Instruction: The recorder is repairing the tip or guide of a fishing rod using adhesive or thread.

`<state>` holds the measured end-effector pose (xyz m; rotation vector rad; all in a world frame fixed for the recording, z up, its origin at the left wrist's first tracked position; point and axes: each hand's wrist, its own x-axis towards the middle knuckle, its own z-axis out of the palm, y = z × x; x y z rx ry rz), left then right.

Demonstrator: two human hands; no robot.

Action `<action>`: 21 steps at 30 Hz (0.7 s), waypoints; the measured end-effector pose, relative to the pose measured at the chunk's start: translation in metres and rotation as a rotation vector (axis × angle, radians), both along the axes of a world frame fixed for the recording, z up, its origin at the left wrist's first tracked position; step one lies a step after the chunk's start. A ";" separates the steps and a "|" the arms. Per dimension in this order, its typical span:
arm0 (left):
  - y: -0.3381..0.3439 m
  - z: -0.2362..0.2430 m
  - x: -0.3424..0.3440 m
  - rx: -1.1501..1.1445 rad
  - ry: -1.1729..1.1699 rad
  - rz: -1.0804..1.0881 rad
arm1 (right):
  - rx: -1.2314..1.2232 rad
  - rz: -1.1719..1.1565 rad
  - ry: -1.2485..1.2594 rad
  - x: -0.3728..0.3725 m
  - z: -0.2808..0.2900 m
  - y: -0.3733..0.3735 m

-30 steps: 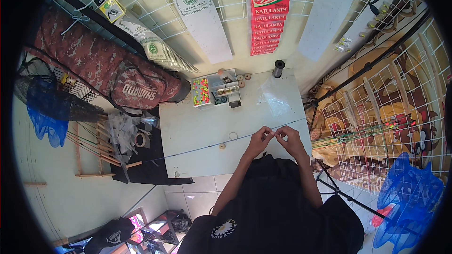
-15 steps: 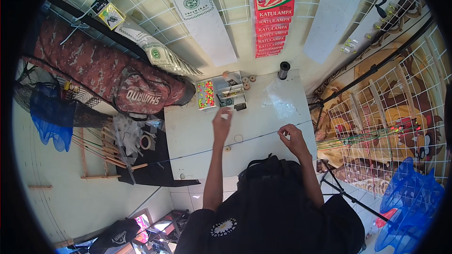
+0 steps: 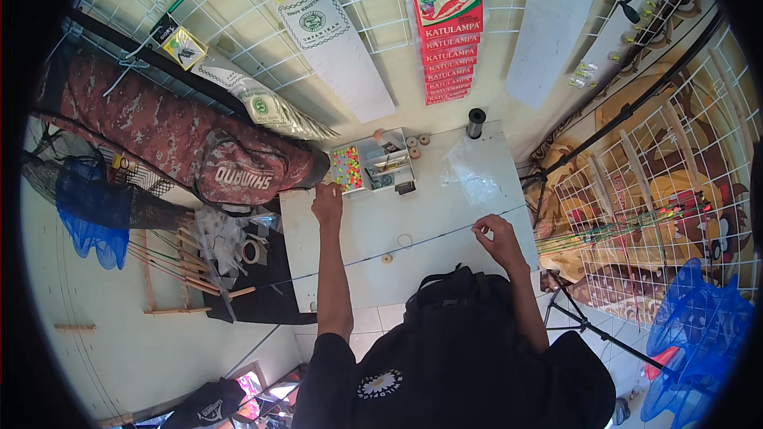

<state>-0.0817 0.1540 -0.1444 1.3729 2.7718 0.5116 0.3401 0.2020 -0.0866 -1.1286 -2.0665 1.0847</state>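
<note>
At the lower left corner of a white compartment box (image 3: 378,187) is my left hand (image 3: 327,203), its fingers drawn together; what they hold, if anything, is too small to make out. Small yellow, orange, red and green pieces (image 3: 348,165) fill the box's left section, just beside those fingertips. Farther right, my right hand (image 3: 497,240) is over the white table (image 3: 373,282) with thumb and forefinger pinched. A thin dark line or rod (image 3: 358,260) crosses the table and passes by those fingertips. I cannot tell whether they grip it.
A ring (image 3: 404,241) and a small tan disc (image 3: 387,258) lie between my arms. Behind are small spools (image 3: 413,152), a black cylinder (image 3: 475,123) and clear plastic bags (image 3: 473,175). A camouflage bag (image 3: 238,167) borders the table's left, near a tape roll (image 3: 251,251).
My left hand has moved left, from in front of the box's middle to its left section. The right hand stays pinched in nearly the same place. The whole view has shifted slightly.
</note>
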 end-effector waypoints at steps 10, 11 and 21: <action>0.006 -0.001 -0.015 -0.056 -0.036 -0.040 | -0.028 -0.015 0.010 0.003 0.003 -0.001; 0.006 0.000 -0.013 -0.070 -0.061 -0.059 | -0.026 -0.019 0.005 0.004 0.002 0.000; 0.015 0.003 -0.020 0.074 -0.063 -0.186 | -0.002 -0.002 -0.016 0.004 0.003 0.001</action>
